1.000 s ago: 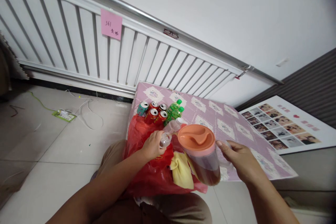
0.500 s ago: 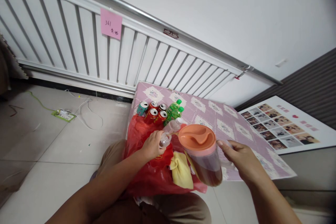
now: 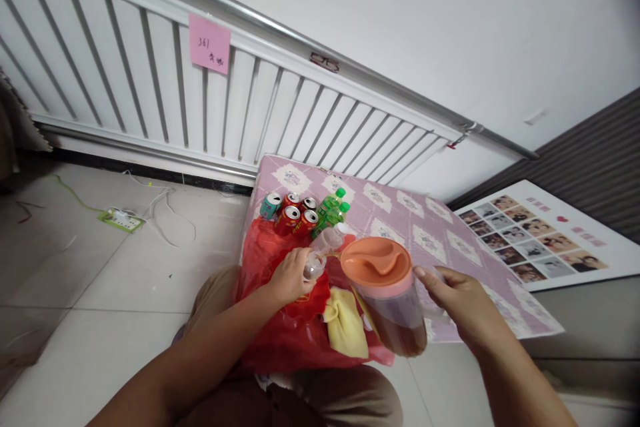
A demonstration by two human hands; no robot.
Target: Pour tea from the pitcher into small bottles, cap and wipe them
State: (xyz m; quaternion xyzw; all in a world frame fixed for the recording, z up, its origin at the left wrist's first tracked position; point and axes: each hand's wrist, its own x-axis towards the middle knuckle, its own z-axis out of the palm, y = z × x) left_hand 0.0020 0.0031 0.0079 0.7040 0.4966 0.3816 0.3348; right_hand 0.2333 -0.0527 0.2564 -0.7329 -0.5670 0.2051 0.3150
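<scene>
My right hand (image 3: 457, 300) grips the handle of a clear pitcher (image 3: 395, 310) with an orange lid (image 3: 375, 257) and brown liquid inside, tilted toward the left. Its spout sits right beside a small clear cup (image 3: 315, 267) that my left hand (image 3: 290, 277) holds closed around, above a red plastic bag (image 3: 280, 333). A yellow cloth (image 3: 345, 323) lies on the bag under the pitcher. A clear plastic bottle (image 3: 333, 238) stands just behind the cup.
Several drink cans (image 3: 293, 210) and two green bottles (image 3: 333, 208) stand at the near left of a low table with a pink patterned cloth (image 3: 430, 220). A white radiator (image 3: 200, 107) runs behind. A power strip (image 3: 120, 219) lies on the floor left; a photo board (image 3: 540, 233) right.
The pitcher has tipped slightly further toward the cup and shifted a little right. My left hand and the cup stay in place.
</scene>
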